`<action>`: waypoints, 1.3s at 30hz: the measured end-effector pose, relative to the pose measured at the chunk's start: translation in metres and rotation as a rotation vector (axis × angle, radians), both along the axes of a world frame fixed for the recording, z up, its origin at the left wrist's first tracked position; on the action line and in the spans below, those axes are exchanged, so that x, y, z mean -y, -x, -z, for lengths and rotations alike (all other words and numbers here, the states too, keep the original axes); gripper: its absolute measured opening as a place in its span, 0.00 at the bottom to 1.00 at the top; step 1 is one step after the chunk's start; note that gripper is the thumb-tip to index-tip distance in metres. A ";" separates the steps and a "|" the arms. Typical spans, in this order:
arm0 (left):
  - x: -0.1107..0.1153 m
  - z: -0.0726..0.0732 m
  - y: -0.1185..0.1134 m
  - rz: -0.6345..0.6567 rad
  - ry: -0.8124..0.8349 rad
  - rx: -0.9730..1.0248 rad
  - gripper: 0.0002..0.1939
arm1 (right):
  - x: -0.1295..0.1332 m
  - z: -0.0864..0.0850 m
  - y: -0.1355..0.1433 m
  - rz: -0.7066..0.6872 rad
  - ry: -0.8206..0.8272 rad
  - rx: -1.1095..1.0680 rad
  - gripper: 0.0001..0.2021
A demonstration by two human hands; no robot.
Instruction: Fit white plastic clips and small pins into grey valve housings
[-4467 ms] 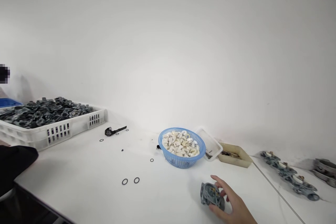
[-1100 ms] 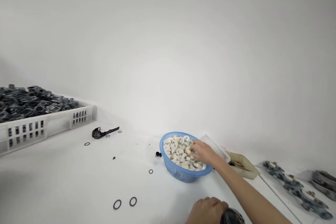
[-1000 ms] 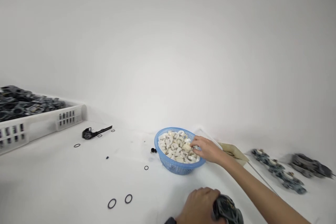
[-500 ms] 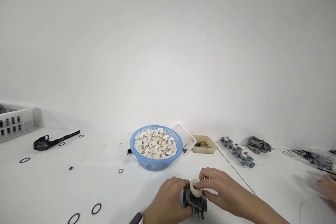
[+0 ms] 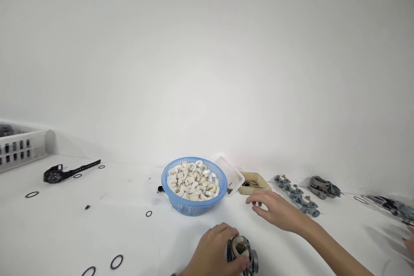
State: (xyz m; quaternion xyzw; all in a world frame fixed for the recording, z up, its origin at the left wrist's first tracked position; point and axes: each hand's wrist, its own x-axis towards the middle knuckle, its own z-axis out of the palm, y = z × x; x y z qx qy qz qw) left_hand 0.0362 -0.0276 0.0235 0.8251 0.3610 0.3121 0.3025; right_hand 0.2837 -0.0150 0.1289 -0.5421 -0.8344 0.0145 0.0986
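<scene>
My left hand (image 5: 216, 252) is wrapped round a dark grey housing (image 5: 254, 261) at the bottom centre, its thumb across the front. A cream-white ring (image 5: 239, 246) sits in the housing's opening, partly covered by the fingers. To the upper right of it, my right hand (image 5: 274, 210) hovers over the table with fingers apart and nothing visible in them. It is just in front of the beige tray (image 5: 255, 185), which has small dark and metal pieces inside. A blue basket (image 5: 190, 209) full of white rings with metal bits stands left of that tray.
Grey housings (image 5: 296, 194) line the right, with more (image 5: 323, 186) behind. A white tray (image 5: 226, 168) adjoins the basket. Black rings (image 5: 117, 261) and a watch (image 5: 54, 176) lie left, near a white crate (image 5: 24, 148). Another person's hand (image 5: 410, 241) is at the right edge.
My right hand has left the white ring and moved up and right, its fingers now apart. My left hand has tilted the housing, and the ring now sits lower in it.
</scene>
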 end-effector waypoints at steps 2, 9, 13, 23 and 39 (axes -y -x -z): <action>-0.005 0.005 -0.003 -0.003 -0.025 -0.004 0.17 | -0.026 0.009 0.003 0.000 -0.052 0.064 0.14; -0.034 0.039 -0.020 0.064 -0.095 -0.172 0.26 | -0.106 0.047 0.035 0.046 -0.188 0.230 0.12; -0.042 0.054 -0.026 0.059 -0.167 -0.231 0.26 | -0.130 0.066 0.051 0.115 -0.206 0.326 0.06; -0.007 0.006 -0.010 0.035 -0.034 -0.149 0.21 | -0.156 0.083 0.063 0.216 -0.174 0.391 0.12; 0.003 -0.009 -0.006 0.009 -0.063 -0.235 0.17 | -0.099 0.052 0.037 0.151 -0.150 -0.046 0.11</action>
